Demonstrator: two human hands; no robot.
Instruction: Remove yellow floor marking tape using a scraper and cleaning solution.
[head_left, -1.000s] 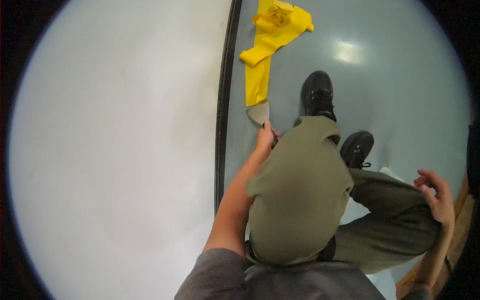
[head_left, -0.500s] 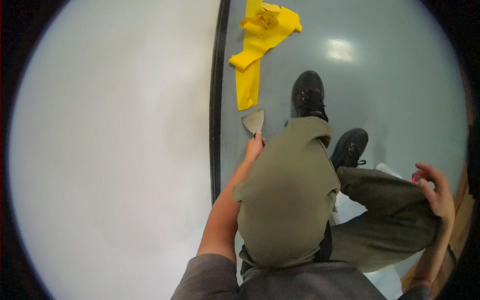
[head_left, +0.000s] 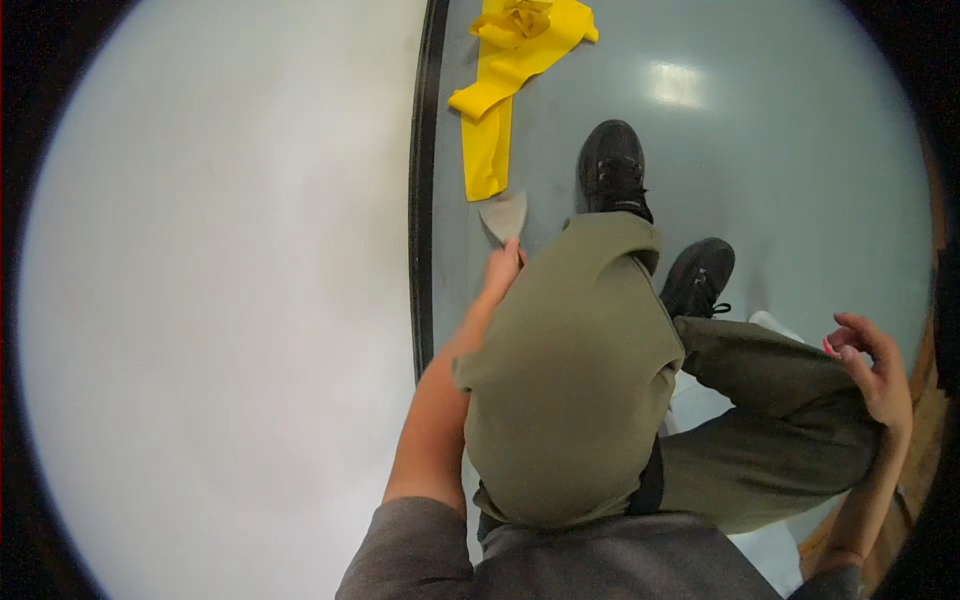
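My left hand (head_left: pixel 503 268) is closed round the handle of a putty knife (head_left: pixel 505 217), reaching down past my raised knee to the floor. Its wide, flat metal blade points away from me, close to the near end of a strip of yellow tape (head_left: pixel 487 155). Whether blade and tape touch, I cannot tell. Farther off, the tape is folded and crumpled into a loose heap. My right hand (head_left: pixel 878 375) rests at my other knee with curled fingers. A small red thing (head_left: pixel 829 347) shows at its fingertips; its kind is not clear.
A white wall (head_left: pixel 230 300) rises along the left, with a black base strip (head_left: pixel 425 200) at its foot. My black shoes (head_left: pixel 612 170) stand on the grey floor (head_left: pixel 760 170). Something white (head_left: pixel 700 400) lies partly hidden under my legs. Brown wood-like material (head_left: pixel 925 450) edges the right.
The putty knife in my left hand has moved slightly forward, nearer the tape's end. The whole view has shifted a little. My right hand keeps its curled pose at the knee.
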